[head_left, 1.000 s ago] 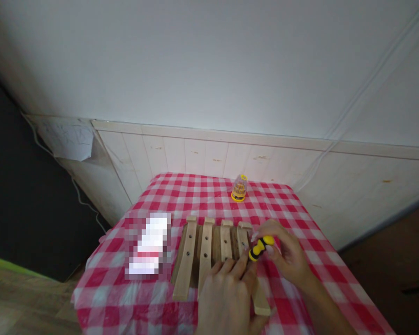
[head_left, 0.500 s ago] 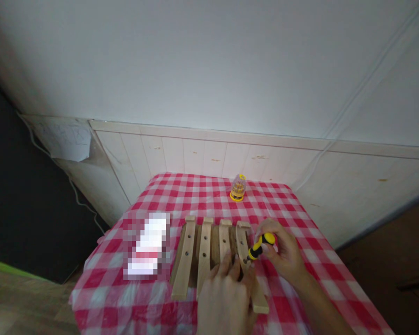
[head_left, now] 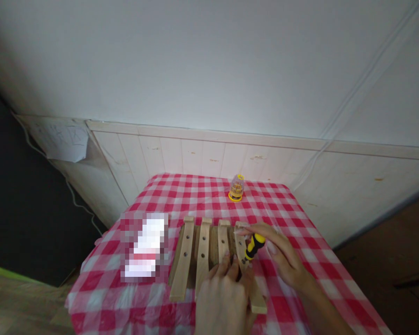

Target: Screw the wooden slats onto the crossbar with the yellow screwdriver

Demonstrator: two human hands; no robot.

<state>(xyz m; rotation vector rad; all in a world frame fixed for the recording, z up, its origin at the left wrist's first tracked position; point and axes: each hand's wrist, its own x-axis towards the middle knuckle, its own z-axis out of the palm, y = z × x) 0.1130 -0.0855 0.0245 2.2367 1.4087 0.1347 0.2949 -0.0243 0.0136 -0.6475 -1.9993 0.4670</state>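
A wooden rack of several curved light strips (head_left: 187,260), screwed to darker crosspieces, lies on the table. My left hand (head_left: 223,298) presses down over its right-hand strips, fingers bent against the wood, holding it; the thumb is mostly hidden. In my right hand (head_left: 284,253) is a yellow-and-black screwdriver (head_left: 254,246), loosely held with the fingers stretched past the handle and the thumb beside it. The screwdriver leans, its tip at the lower screw of the rightmost strip, near my left fingertips.
A clear, yellow-based container of screwdriver bits (head_left: 236,189) stands at the back of the table. To the left lies a blurred-out white item (head_left: 148,246). A red-and-white checked cloth (head_left: 265,200) covers the table, which stands against a panelled wall (head_left: 181,151).
My right hand has shifted its grip on the screwdriver: its fingers now reach farther left over the handle. The screwdriver stands more upright. My left hand stays on the wood.
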